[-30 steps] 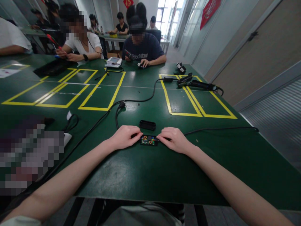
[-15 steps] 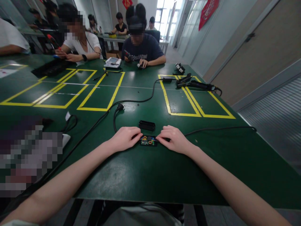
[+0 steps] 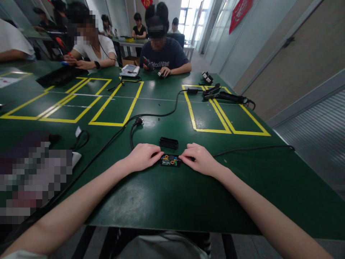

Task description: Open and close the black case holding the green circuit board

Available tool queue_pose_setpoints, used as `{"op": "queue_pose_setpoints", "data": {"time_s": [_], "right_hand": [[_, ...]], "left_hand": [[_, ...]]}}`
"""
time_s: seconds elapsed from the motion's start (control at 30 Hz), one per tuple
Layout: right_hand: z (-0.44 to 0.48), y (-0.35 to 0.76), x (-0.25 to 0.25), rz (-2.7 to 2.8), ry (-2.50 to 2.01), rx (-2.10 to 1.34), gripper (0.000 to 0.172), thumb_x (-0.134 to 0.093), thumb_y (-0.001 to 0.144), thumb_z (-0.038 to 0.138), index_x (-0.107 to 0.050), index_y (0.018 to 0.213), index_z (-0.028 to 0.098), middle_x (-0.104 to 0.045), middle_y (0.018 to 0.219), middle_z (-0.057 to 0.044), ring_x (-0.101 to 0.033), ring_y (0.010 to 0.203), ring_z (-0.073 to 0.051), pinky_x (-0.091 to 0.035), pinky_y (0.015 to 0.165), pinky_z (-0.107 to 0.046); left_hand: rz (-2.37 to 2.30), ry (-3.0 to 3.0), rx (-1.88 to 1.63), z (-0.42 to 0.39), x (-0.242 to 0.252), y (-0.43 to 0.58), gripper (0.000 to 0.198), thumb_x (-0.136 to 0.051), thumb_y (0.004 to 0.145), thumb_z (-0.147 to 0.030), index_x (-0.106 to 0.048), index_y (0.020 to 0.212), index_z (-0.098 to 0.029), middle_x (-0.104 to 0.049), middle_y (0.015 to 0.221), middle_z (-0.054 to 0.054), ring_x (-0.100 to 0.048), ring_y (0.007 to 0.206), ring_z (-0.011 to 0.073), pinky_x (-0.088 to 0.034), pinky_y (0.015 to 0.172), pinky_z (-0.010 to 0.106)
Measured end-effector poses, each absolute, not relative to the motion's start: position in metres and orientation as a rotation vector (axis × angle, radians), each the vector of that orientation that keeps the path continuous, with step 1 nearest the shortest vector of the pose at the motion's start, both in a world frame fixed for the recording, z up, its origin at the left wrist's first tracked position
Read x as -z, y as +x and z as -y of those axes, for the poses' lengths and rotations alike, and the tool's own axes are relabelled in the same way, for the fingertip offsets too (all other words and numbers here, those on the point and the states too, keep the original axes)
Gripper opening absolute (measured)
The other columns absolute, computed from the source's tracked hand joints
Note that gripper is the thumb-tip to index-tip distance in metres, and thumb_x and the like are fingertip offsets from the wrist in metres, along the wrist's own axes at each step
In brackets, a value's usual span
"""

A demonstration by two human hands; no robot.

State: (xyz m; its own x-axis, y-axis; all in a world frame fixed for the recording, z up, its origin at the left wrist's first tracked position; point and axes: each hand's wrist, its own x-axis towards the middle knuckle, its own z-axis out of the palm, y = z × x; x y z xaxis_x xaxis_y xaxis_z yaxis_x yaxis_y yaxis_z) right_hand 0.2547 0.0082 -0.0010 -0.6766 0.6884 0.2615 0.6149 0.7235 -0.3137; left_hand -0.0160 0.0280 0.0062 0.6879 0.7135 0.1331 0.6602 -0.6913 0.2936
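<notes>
An opened power adapter (image 3: pixel 170 162) lies on the green table in front of me, its circuit board and copper coils facing up. My left hand (image 3: pixel 144 157) pinches its left end, where a cord runs off toward a two-pin plug (image 3: pixel 138 121). At the opposite end, the fingers of my right hand (image 3: pixel 198 159) are closed on the adapter's right edge, by the black cable (image 3: pixel 253 148) that leads away to the right. Just beyond the adapter rests a black plastic cover (image 3: pixel 168 142), hollow side up. My fingertips hide both cord entries.
A long black cord (image 3: pixel 159 115) crosses the table to a small black box (image 3: pixel 192 91) and a black handheld tool (image 3: pixel 229 97). Yellow tape rectangles (image 3: pixel 194 122) mark the surface. A co-worker (image 3: pixel 167 54) sits opposite. A blurred-out item (image 3: pixel 32 180) lies at left.
Both hands keep their places at the adapter's two ends. The view has shifted very slightly; across the table, a co-worker's hands have moved a little.
</notes>
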Motion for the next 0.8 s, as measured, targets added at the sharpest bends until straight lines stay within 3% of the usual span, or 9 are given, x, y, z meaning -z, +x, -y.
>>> {"op": "queue_pose_setpoints", "data": {"time_s": [0.33, 0.8], "right_hand": [[-0.0096, 0.2547, 0.0032, 2.582, -1.042, -0.257, 0.034, -0.056, 0.101, 0.024, -0.063, 0.068, 0.019, -0.063, 0.065, -0.003, -0.053, 0.068, -0.018, -0.033, 0.068, -0.032], [-0.0100, 0.2548, 0.0019, 2.614, -1.083, -0.204, 0.030, -0.059, 0.098, 0.022, -0.064, 0.068, 0.018, -0.061, 0.064, -0.003, -0.053, 0.066, -0.017, -0.034, 0.068, -0.032]], "left_hand": [[-1.056, 2.677, -0.390, -0.0275, -0.0027, -0.0151, 0.039, -0.046, 0.105, -0.029, -0.061, 0.071, -0.019, -0.060, 0.069, 0.001, -0.058, 0.069, 0.0167, -0.045, 0.068, 0.026], [-1.131, 2.638, -0.407, -0.0263, -0.0027, -0.0141, 0.031, -0.052, 0.102, -0.031, -0.058, 0.075, -0.020, -0.061, 0.073, 0.001, -0.058, 0.068, 0.0167, -0.042, 0.066, 0.026]]}}
